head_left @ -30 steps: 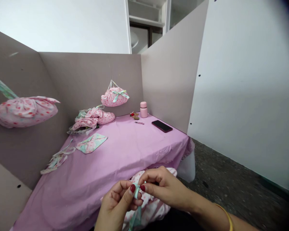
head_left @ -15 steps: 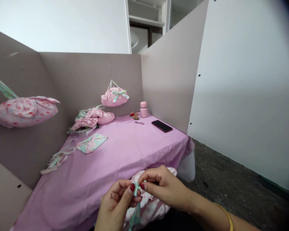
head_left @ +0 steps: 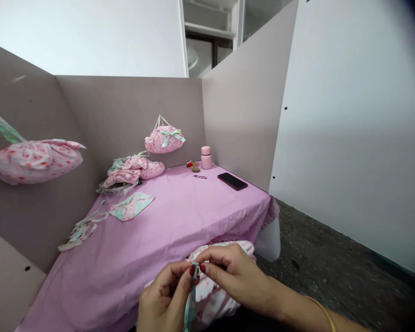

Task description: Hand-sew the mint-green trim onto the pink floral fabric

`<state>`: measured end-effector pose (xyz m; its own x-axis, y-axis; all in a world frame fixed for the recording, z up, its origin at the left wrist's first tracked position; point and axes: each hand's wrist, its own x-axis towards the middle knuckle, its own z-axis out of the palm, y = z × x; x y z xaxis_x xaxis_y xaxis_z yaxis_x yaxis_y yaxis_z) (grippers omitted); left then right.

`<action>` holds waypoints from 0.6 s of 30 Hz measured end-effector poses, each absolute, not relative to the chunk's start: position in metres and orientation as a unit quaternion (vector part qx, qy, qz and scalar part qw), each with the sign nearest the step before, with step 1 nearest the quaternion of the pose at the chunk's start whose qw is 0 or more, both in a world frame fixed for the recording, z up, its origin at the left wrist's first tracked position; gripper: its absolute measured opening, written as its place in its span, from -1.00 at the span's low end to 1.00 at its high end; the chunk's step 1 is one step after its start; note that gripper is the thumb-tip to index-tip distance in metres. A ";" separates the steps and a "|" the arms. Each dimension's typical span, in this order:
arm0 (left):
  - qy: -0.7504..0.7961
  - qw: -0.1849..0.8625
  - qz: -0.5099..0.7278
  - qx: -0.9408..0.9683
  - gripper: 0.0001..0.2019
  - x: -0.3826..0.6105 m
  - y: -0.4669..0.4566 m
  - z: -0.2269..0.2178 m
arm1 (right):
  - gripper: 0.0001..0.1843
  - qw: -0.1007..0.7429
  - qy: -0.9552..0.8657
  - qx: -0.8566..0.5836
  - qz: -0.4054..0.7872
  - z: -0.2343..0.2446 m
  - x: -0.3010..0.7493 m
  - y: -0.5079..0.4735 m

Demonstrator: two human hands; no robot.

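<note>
From my head camera, I see both my hands low in front, at the near edge of the worktop [head_left: 176,210]. My left hand [head_left: 162,295] has its thumb and index finger closed on the green ribbon [head_left: 190,310], whose tail hangs down below. My right hand [head_left: 237,279], a yellow bangle [head_left: 322,310] behind its wrist, brings thumb and index tips almost together right beside the ribbon's upper end; I cannot tell whether those 2 fingers have hold of it. The pink dotted cloth [head_left: 212,297] lies bunched beneath my hands, just off the near edge. At the far left corner sits a heap of dotted fabric [head_left: 138,169]; a folded patterned piece [head_left: 132,206] and some loose ties [head_left: 81,231] lie near the left edge. The pink bottle [head_left: 206,158] stands upright at the far right corner, with small spools [head_left: 195,170] beside it, and the phone [head_left: 233,180] lies along the right edge. 2 dotted bundles hang: 1 with a bow [head_left: 173,134] above the far edge, 1 beyond the left edge.
</note>
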<state>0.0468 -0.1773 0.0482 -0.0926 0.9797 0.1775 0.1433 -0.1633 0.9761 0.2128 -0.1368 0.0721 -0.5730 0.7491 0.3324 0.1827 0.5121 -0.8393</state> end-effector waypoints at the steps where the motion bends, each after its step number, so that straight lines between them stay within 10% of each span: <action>1: 0.506 0.421 0.536 0.529 -0.80 0.047 -0.177 0.049 | -0.77 0.359 -0.791 -0.291 0.401 0.072 0.213 -0.136; 18: 0.414 0.636 0.524 0.387 -0.77 0.052 -0.170 0.049 | -0.84 0.359 -0.739 -0.261 0.506 0.065 0.218 -0.128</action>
<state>0.0519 -0.1702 0.0490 0.1090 0.9866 -0.1213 -0.3454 0.1521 0.9261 0.2176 -0.1276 0.0652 -0.6050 0.7500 0.2674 0.0228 0.3520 -0.9357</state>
